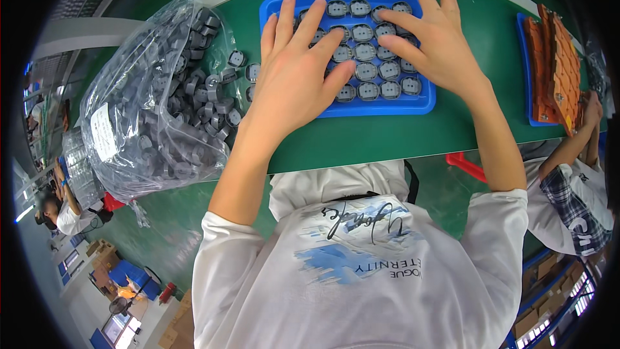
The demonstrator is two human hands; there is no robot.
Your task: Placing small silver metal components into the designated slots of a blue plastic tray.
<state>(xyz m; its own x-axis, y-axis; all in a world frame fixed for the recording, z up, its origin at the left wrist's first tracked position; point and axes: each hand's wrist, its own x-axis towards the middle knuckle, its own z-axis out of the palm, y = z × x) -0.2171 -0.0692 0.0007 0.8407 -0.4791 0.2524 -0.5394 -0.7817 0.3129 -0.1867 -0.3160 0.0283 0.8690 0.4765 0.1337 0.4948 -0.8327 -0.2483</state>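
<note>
Both hands flat over a blue tray (413,106) on a green desk (361,136). Left hand (294,77) spread palm-down across the tray's left half, fingers (310,22) stretched out, nothing gripped; near-left part of the tray hidden under it. Right hand (433,42) likewise open and flat over the far-right part, fingers (403,48) pressing on the grey round parts (371,71) seated in rows in the tray. Exact count of parts not readable, several covered by both palms.

To the left, just beside the tray, a clear plastic bag (155,103) stuffed with more of the same grey pieces, mouth open toward the tray, a few loose pieces (236,58) spilled on the desk between bag and tray. Paper label on the bag's left side, too small to make out.

At the right, well apart, a second blue tray (524,64) carrying an orange-brown gridded stack (555,68), partly cut by the dark rim. Another person's hand (591,110) at its near edge, grip unclear.
</note>
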